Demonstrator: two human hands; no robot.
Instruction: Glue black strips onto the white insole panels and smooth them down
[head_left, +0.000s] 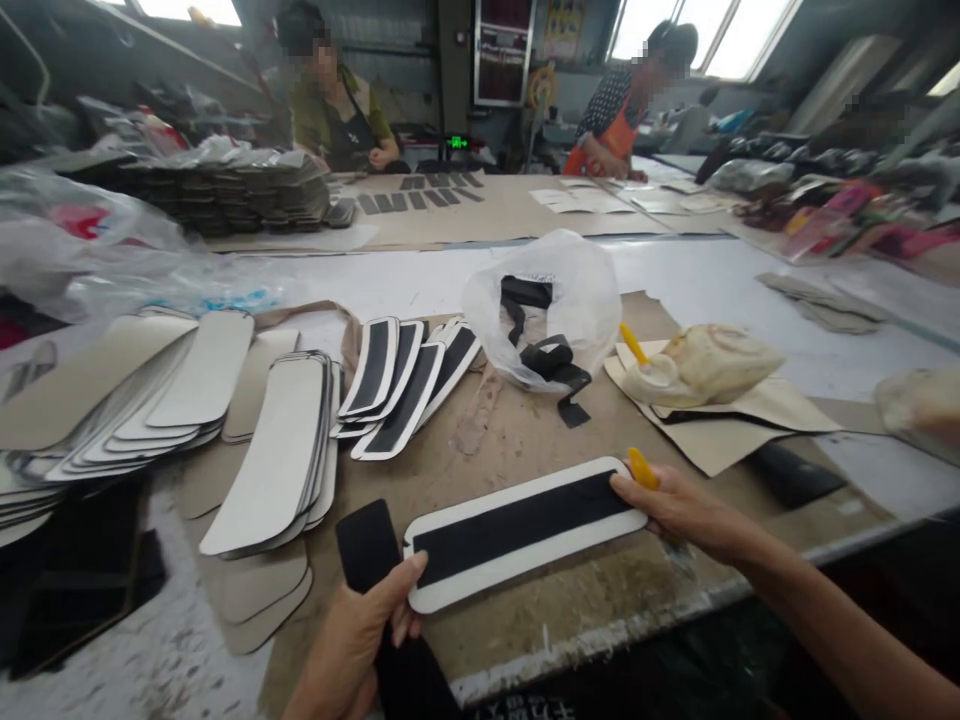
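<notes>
A long white panel [592, 482] with rounded ends and a black strip [517, 527] along its middle is held level above the brown work board. My left hand [360, 625] pinches its left end, thumb on top. At its right end my right hand [675, 500] grips the panel, and a yellow-handled tool [643, 469] shows between thumb and fingers. A black band [367, 545] passes beside my left hand; whether that hand also holds it I cannot tell.
Pale panels [266, 455] lie stacked at the left, with black-striped panels [401, 400] behind. A plastic bag [585, 310] holds black strips. A pale container [720, 362] stands on sheets at the right. Two people work across the table [405, 265].
</notes>
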